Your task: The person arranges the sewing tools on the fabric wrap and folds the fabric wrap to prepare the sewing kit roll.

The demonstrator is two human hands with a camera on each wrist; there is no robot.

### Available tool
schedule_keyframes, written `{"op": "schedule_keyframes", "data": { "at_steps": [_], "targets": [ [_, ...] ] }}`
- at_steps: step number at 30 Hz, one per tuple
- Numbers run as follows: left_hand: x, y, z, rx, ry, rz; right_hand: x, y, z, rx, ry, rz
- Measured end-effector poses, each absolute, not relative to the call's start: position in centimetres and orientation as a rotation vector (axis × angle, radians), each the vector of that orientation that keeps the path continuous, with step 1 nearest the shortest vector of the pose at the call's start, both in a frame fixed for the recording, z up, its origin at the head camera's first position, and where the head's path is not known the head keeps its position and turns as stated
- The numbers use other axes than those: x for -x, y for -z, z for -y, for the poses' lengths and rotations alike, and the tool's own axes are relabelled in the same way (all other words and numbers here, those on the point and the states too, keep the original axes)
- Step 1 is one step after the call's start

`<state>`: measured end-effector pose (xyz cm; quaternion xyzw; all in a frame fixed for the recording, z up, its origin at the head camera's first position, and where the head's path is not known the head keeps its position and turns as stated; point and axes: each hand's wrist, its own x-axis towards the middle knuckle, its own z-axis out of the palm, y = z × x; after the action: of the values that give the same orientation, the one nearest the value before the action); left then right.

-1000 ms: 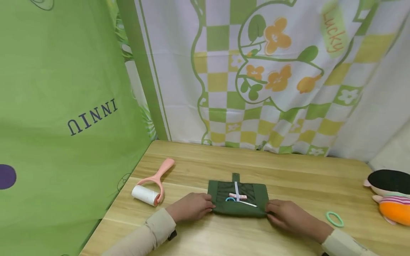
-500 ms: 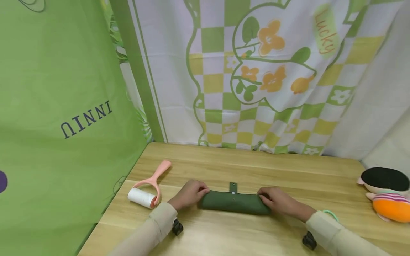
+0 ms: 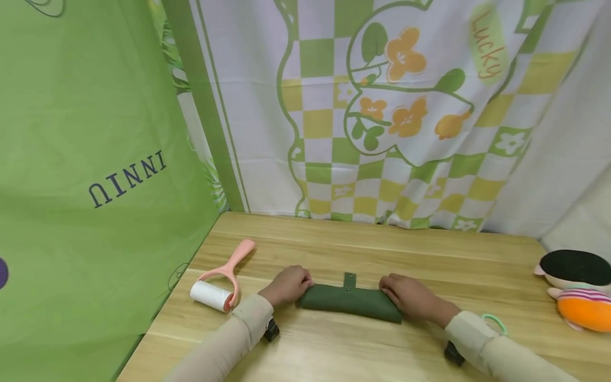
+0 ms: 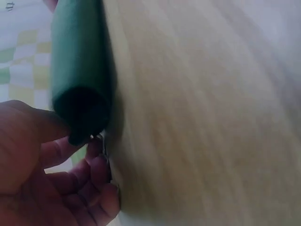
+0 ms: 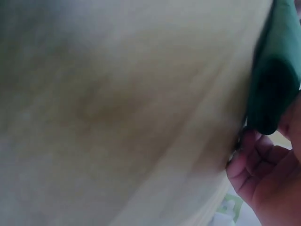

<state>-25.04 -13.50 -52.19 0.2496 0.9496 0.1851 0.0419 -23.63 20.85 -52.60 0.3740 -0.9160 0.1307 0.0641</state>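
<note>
A dark green fabric pouch [image 3: 350,301], folded over into a roll, lies on the wooden table in the head view. Its small strap with snaps [image 3: 350,280] sticks out from the far edge. My left hand [image 3: 288,285] pinches the pouch's left end between thumb and fingers. At the opposite end, my right hand [image 3: 414,297] pinches the far right corner. The left wrist view shows the rolled green fabric [image 4: 80,56] with a hollow end above the fingers. A similar hollow end of the green roll [image 5: 275,89] shows in the right wrist view. The pouch's contents are hidden inside the fold.
A pink-handled lint roller [image 3: 221,281] lies to the left on the table [image 3: 363,350]. A mint green ring [image 3: 495,322] is partly covered by the right sleeve. At the right edge sit a black oval-topped item [image 3: 575,266] and an orange plush-like item [image 3: 584,309].
The open pouch, which showed scissors and a pink-white item inside, has been folded away from me into a roll. Both hands moved from its near corners to the far edge.
</note>
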Motion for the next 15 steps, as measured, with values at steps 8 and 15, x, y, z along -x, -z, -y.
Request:
{"op": "schedule_keyframes", "data": {
  "at_steps": [8, 15],
  "targets": [
    [25.6, 52.7, 12.7, -0.737, -0.57, -2.841, 22.7, 52.4, -20.8, -1.057, -0.37, 2.83],
    [26.0, 52.3, 13.2, -0.752, -0.706, -2.77, 21.5, 50.8, -20.5, -0.939, -0.327, 2.913]
  ]
}}
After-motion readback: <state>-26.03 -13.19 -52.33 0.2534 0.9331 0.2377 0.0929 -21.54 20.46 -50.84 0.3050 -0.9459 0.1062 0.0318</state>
